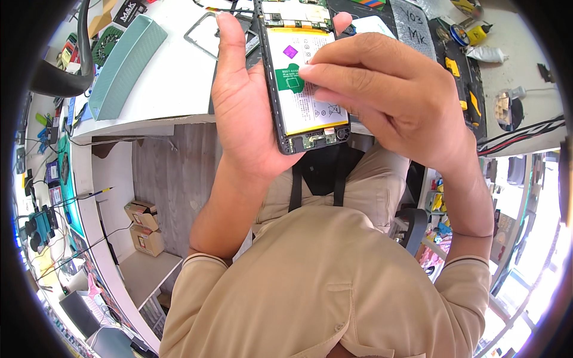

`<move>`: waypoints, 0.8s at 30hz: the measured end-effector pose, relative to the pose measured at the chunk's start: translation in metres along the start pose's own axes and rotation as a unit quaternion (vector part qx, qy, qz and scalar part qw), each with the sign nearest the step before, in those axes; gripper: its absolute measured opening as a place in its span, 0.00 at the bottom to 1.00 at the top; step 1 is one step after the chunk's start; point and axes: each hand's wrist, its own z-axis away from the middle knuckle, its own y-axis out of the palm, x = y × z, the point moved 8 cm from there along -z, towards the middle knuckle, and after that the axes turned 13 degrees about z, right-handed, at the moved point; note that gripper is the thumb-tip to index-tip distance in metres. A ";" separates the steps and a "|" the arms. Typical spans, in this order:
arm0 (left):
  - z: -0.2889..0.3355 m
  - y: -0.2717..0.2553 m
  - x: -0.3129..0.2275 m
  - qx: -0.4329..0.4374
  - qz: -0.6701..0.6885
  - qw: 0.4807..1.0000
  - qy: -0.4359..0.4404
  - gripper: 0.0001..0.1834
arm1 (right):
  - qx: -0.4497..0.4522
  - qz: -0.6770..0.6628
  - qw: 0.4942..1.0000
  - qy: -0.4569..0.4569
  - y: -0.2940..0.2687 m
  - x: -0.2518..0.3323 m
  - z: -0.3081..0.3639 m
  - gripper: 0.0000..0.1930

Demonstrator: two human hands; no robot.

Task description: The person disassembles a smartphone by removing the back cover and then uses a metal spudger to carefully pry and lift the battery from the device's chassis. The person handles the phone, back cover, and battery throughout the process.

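A smartphone with its back off point(276, 113) lies tilted in my left hand point(242, 119), whose palm and fingers cradle its left side with the thumb raised. Its white battery point(325, 89), edged in yellow, sits between green circuit boards at both ends. A green label point(289, 80) and a small purple square mark the battery's face. Over the battery's right half hangs my right hand point(400, 89), fingers bent and tips close together at the green label's edge. Whether those fingertips pinch the label or something small is hidden.
Behind the phone, a thin grey phone frame point(206, 30) lies on the white worktable point(173, 77). A curved teal tray point(128, 65) stands at the left. Yellow tools point(452, 67) and dark cables point(525, 134) are at the right. Small cardboard boxes point(146, 238) sit on a low shelf.
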 end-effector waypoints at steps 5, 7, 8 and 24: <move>-0.003 0.011 0.011 -0.104 -0.085 0.990 0.041 0.51 | 0.024 0.064 0.996 -0.064 0.000 0.013 0.003 0.17; -0.001 0.011 0.012 -0.169 -0.143 0.973 0.072 0.51 | 0.036 0.086 0.992 -0.080 0.001 0.016 0.001 0.18; -0.001 0.011 0.012 -0.176 -0.151 0.970 0.078 0.51 | 0.037 0.094 0.991 -0.088 0.003 0.018 0.000 0.18; 0.000 0.014 0.014 -0.169 -0.154 0.968 0.099 0.53 | -0.041 0.124 0.988 -0.082 0.007 0.021 0.004 0.12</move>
